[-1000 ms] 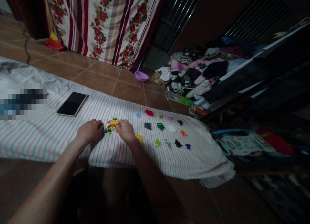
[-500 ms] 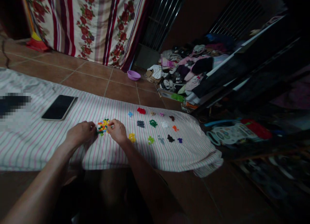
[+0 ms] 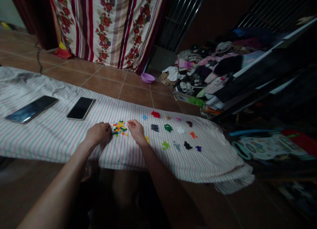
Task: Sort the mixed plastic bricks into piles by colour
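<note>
A mixed pile of small coloured pieces (image 3: pixel 120 128), yellow, green and orange among them, lies on the striped cloth (image 3: pixel 74 139). My left hand (image 3: pixel 98 135) rests at the pile's left edge with its fingers curled; whatever it may hold is hidden. Just right of the pile, my right hand (image 3: pixel 136 131) is raised a little, thumb and fingertips pinched together, and anything between them is too small to make out. Under its wrist side a yellow heap (image 3: pixel 147 139) partly shows. Farther right lie single-colour heaps, such as red (image 3: pixel 156 114), dark grey (image 3: pixel 155 127), dark green (image 3: pixel 168 128) and black (image 3: pixel 187 145).
Two dark-screened devices lie on the cloth at left: a phone (image 3: pixel 81 108) and a larger tablet-like one (image 3: pixel 32 109). Beyond the cloth's far edge, a purple basin (image 3: pixel 148 78) stands on the tiled floor near a clothes pile (image 3: pixel 205 67). A floral curtain (image 3: pixel 106 27) hangs behind.
My right hand has drawn away from the mixed pile to the right, fingers pinched. My left hand stays beside the pile. The view has swung left, bringing the larger device fully into sight.
</note>
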Tool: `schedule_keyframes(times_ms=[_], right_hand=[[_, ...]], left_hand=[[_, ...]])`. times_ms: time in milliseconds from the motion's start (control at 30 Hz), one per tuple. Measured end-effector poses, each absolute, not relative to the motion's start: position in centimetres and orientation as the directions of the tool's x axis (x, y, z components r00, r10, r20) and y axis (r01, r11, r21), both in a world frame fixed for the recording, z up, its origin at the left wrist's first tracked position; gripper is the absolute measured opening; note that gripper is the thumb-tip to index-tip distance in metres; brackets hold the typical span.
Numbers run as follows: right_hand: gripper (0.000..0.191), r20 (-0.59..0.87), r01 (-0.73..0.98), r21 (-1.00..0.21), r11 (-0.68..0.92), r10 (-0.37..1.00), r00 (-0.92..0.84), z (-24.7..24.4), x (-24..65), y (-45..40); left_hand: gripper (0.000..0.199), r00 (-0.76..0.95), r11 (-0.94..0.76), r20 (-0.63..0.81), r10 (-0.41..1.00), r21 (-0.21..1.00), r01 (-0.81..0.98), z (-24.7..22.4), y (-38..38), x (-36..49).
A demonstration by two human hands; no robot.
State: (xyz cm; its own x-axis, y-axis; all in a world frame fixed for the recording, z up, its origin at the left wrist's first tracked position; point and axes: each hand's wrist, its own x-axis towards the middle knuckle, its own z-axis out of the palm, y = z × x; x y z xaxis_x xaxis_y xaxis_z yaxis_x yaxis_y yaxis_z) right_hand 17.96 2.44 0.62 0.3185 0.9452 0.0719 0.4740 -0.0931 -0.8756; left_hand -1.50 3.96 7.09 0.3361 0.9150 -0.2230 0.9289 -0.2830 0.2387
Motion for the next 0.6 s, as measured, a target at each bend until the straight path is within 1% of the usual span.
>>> schedule_keyframes(times_ms=[100, 333, 500, 600], right_hand=[[0.016, 0.078, 0.465, -0.882, -0.075, 0.950, 0.301, 0.7, 18.6, 2.4], [0.023, 0.075, 0.424, -0.904, -0.055, 0.956, 0.283, 1.2, 20.0, 1.6], [0.022, 0.165, 0.423, -0.906, 0.014, 0.932, 0.322, 2.0, 22.8, 0.4], [0.022, 0.218, 0.439, -0.898, 0.032, 0.899, 0.380, 2.6, 26.0, -1.0]], left_hand=[[0.042, 0.334, -0.285, -0.225, 0.915, 0.225, 0.932, 7.2, 3.9, -1.5], [0.042, 0.325, -0.282, -0.215, 0.921, 0.209, 0.936, 7.0, 4.0, -1.4], [0.047, 0.321, -0.279, -0.265, 0.909, 0.183, 0.943, 6.9, 4.1, -1.3], [0.049, 0.299, -0.253, -0.277, 0.913, 0.188, 0.949, 6.8, 4.2, -1.2]])
